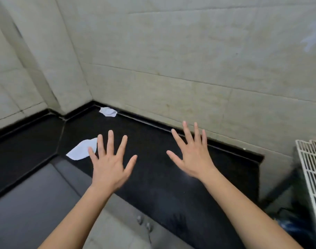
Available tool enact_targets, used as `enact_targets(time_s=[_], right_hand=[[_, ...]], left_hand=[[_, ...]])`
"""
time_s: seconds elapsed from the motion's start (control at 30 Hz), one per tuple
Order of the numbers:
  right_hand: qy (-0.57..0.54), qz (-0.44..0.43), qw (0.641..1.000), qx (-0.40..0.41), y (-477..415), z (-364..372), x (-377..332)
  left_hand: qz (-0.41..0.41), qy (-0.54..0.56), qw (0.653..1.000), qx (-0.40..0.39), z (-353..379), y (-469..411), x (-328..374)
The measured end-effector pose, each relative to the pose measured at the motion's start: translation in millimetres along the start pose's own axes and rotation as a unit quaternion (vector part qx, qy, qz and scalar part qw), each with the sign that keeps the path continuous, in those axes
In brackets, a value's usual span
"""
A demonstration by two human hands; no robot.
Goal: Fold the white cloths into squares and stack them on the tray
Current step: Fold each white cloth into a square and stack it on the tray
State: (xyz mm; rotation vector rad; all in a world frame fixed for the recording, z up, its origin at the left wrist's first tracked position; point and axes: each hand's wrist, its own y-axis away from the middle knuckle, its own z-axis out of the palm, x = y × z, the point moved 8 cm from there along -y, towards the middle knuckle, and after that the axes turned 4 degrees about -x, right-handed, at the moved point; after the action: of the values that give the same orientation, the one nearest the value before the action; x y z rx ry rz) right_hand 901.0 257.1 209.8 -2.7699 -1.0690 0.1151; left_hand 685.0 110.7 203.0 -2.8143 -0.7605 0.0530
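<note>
— Where are the hands?

— Both out in front of the person, backs up, over the black surface (pixel 153 141). The left grip (pixel 109 166) is released, fingers straight and spread wide. The right grip (pixel 195 159) is the same: splayed flat and holding nothing.

— And the cloths?

— I can see two. The nearer cloth (pixel 80 150) lies flat-ish on the surface, a pale, pointed shape, just left of the left grip. From here its right edge slips behind that hand's little finger (pixel 92 155). I cannot tell whether the finger touches it or only hangs above it.

— The other?

— The crumpled cloth (pixel 108 111) sits far back in the corner, against the foot of the tiled wall (pixel 171 60). It is well apart from both hands, beyond the left one's fingertips.

— Is the right grip anywhere near either?

— No, it is off to the right over bare black stone, with its fingertips reaching towards the raised back edge by the wall.

— Anything else about?

— A white wire rack (pixel 311 173) stands at the far right, past the end of the surface. A grey panel (pixel 36 194) lies low on the left under the left forearm. The view is too blurred to say more.
</note>
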Motion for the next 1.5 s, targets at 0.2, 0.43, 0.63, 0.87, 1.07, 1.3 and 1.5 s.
enact_targets(time_s=[0.2,0.43,0.63,0.87,1.07,1.3,1.5], right_hand=[[0.025,-0.077,0.997,-0.009,-45.0,5.9,-154.5],[0.026,-0.114,0.993,-0.027,-95.8,34.1,-236.0],[-0.001,-0.126,0.991,-0.047,-171.9,88.2,-281.2],[-0.062,-0.108,0.984,-0.125,-294.3,198.6,-335.5],[-0.09,-0.124,0.963,-0.22,-360.0,267.9,-375.8],[-0.098,-0.156,0.937,-0.298,-417.0,321.1,-425.4],[-0.089,-0.194,0.932,-0.292,-453.9,355.4,-480.1]], left_hand=[[-0.044,0.003,0.999,0.01,-10.0,15.1,-152.0],[-0.083,0.0,0.996,-0.009,16.0,9.7,-242.8],[-0.089,-0.01,0.994,-0.068,63.7,-37.5,-297.8],[-0.077,-0.073,0.975,-0.193,150.5,-139.8,-367.4],[-0.126,-0.008,0.954,-0.271,206.9,-207.8,-420.1],[-0.195,0.062,0.92,-0.336,278.8,-227.8,-457.0],[-0.175,0.047,0.917,-0.355,334.5,-242.1,-480.1]])
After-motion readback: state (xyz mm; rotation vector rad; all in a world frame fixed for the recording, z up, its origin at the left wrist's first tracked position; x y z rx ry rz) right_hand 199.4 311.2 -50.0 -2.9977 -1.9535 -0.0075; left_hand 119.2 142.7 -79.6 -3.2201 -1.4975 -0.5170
